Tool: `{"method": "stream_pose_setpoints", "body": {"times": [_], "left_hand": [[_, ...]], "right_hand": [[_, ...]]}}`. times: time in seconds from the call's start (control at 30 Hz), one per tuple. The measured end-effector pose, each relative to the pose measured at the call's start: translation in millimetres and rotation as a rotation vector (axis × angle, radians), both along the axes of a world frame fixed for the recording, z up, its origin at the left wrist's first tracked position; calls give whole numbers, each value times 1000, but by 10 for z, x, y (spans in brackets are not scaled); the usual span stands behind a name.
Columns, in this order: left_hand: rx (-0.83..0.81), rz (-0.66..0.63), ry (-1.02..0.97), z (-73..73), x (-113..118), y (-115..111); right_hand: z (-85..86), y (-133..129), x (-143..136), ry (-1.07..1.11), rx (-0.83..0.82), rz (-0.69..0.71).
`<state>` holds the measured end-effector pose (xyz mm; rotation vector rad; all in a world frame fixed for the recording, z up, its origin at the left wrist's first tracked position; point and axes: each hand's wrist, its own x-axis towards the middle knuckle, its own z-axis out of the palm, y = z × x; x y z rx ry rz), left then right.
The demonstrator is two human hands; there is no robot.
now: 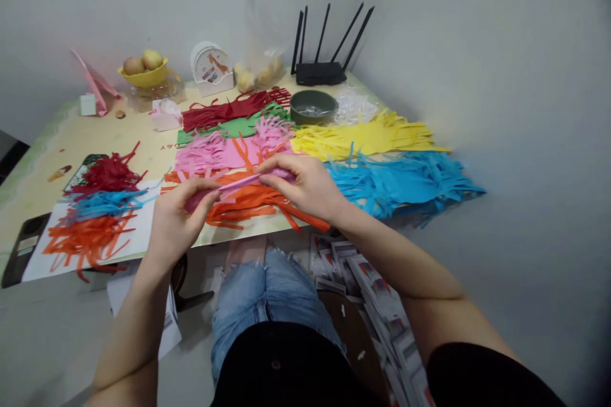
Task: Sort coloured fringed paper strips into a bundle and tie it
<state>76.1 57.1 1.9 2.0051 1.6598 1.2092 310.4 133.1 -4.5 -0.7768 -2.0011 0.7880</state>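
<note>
A narrow pink paper strip (240, 183) stretches between my two hands, above the table's front edge. My left hand (184, 213) pinches one end of it. The other end is pinched by the thumb and fingers of my right hand (303, 183). Beneath lies fringed orange paper (243, 203), partly covered by my hands. Behind it is fringed pink paper (233, 151), with green (243, 124) and dark red (229, 109) fringed sheets farther back. To the right spread fringed yellow paper (363, 138) and fringed blue paper (405, 183).
On the left, red (109, 173), blue (107, 203) and orange (90, 235) tassels lie over a white sheet (143, 229). A green bowl (312, 108), a black router (321, 74), a yellow fruit bowl (146, 78) and a giraffe-print holder (214, 84) stand at the back. Stacked packets (382, 305) lie below right.
</note>
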Motion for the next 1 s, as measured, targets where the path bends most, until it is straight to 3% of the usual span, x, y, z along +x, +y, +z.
{"method": "stream_pose_setpoints", "body": {"times": [0.1, 0.2, 0.4, 0.67, 0.77, 0.9, 1.0], "left_hand": [[-36, -51, -87, -22, -17, -4], [-128, -106, -329, -60, -22, -15], [-181, -80, -609, -119, -5, 2], [-128, -76, -685, -205, 2, 83], [-164, -202, -484, -142, -88, 75], [-192, -285, -103, 49, -149, 107], [-228, -316, 8, 121, -104, 173]], "right_hand": [[-5, 1, 2, 43, -84, 32], [-34, -6, -22, 212, -304, 178], [-109, 21, -66, 416, -490, 331], [-203, 143, -162, 528, -672, 342], [-197, 142, -151, 478, -568, 324], [-118, 117, -95, 187, -207, 315], [-68, 100, -70, 81, 21, 339]]}}
